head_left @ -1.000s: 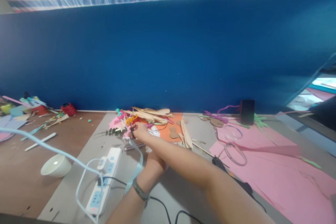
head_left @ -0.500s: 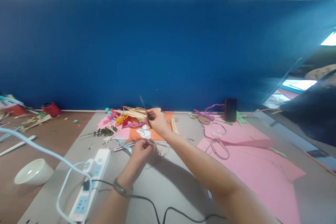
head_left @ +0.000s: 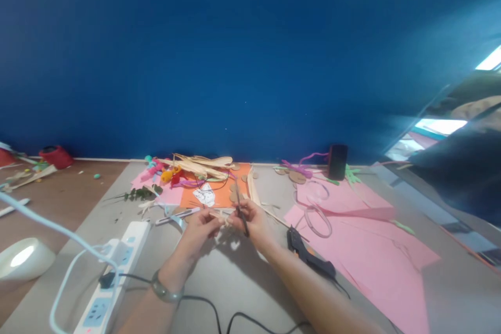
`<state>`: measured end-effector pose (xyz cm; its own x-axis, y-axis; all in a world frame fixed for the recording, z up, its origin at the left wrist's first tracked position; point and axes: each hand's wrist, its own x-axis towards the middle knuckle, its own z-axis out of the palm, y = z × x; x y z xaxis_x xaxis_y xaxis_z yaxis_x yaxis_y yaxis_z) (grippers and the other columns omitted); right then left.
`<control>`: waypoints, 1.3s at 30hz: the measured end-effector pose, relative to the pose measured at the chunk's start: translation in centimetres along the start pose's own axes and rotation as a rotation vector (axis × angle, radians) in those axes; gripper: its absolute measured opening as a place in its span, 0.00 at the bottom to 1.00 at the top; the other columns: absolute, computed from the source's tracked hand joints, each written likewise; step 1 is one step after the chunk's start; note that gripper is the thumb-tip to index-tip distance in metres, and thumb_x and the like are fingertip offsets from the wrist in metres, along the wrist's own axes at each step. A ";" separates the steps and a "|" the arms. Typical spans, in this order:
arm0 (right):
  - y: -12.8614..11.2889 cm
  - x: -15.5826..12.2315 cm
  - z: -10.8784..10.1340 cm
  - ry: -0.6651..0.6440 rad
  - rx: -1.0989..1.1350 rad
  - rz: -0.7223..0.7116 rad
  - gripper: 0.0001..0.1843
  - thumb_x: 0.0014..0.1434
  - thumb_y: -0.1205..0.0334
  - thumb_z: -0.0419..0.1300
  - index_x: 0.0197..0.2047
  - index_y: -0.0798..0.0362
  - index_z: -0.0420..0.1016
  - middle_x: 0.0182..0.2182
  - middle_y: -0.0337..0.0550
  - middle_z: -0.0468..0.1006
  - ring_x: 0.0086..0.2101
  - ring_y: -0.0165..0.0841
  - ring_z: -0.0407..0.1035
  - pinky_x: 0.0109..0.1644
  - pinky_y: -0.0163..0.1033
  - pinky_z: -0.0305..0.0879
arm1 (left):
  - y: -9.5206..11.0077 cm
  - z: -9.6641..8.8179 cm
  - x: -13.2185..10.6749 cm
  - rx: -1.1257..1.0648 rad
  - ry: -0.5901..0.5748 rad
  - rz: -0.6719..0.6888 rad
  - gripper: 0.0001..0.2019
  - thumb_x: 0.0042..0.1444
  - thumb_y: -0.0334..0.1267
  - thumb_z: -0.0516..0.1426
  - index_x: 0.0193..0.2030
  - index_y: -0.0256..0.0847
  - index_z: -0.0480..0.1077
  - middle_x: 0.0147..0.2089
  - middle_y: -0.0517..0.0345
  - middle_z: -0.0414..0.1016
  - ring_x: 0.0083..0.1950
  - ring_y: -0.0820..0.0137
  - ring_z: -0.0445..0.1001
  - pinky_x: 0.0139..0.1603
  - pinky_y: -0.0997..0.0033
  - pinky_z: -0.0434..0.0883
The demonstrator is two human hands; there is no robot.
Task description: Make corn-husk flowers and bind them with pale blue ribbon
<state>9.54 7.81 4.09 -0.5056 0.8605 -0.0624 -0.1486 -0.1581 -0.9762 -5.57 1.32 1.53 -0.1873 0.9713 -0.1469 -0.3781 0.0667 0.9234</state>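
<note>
My left hand and my right hand meet above the grey table mat, a little in front of the orange paper. The right hand's fingers are closed round a thin dark stick-like tool that points down and away. The left hand pinches a small pale strip next to that tool; I cannot make out what the strip is. A bracelet sits on my left wrist.
A black glue gun lies right of my hands, its cable running toward me. A white power strip lies at the left, with a white bowl beyond it. Craft scraps, pink paper and a blue partition stand behind.
My right hand came back from the scrap pile with the dark tool and lowered toward me. My left hand moved up to meet it. The view tilted down.
</note>
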 end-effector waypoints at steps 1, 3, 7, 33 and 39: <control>0.1 0.1 0.1 -0.004 0.009 0.011 0.26 0.37 0.58 0.74 0.37 0.53 0.69 0.24 0.35 0.74 0.23 0.27 0.67 0.27 0.32 0.61 | -0.1 0.0 0.0 0.006 0.005 -0.021 0.11 0.44 0.40 0.65 0.24 0.36 0.69 0.17 0.66 0.63 0.18 0.80 0.58 0.20 0.79 0.53; 0.3 0.1 0.2 -0.005 0.023 0.017 0.26 0.36 0.59 0.75 0.37 0.54 0.69 0.24 0.34 0.74 0.23 0.26 0.66 0.27 0.31 0.61 | -0.2 0.1 -0.1 0.030 -0.002 -0.065 0.11 0.45 0.41 0.65 0.25 0.36 0.69 0.18 0.65 0.64 0.18 0.79 0.59 0.19 0.79 0.54; 0.6 0.1 0.2 -0.013 0.048 0.021 0.25 0.37 0.59 0.74 0.37 0.54 0.69 0.23 0.34 0.73 0.23 0.27 0.67 0.27 0.32 0.62 | 0.1 0.6 -0.6 0.102 0.001 -0.126 0.11 0.45 0.42 0.64 0.26 0.37 0.70 0.17 0.67 0.64 0.16 0.79 0.60 0.18 0.79 0.55; -1.2 -0.9 -0.8 -0.273 -0.453 -0.025 0.21 0.42 0.58 0.71 0.36 0.54 0.68 0.25 0.36 0.71 0.27 0.29 0.63 0.33 0.35 0.60 | 2.0 0.6 -0.8 0.054 0.254 0.117 0.12 0.44 0.44 0.65 0.28 0.35 0.75 0.16 0.63 0.69 0.18 0.79 0.63 0.20 0.80 0.60; -0.3 -1.1 -0.5 -0.345 -0.386 0.058 0.20 0.41 0.56 0.71 0.32 0.53 0.67 0.20 0.31 0.66 0.22 0.27 0.59 0.26 0.32 0.54 | 2.6 1.2 -1.0 0.026 0.297 0.083 0.14 0.37 0.43 0.67 0.27 0.35 0.73 0.17 0.60 0.73 0.19 0.75 0.68 0.21 0.77 0.66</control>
<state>10.59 7.15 4.34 -0.7640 0.6358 -0.1098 0.1792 0.0456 -0.9828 -5.29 0.76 4.48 -0.4747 0.8647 -0.1643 -0.3276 -0.0003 0.9448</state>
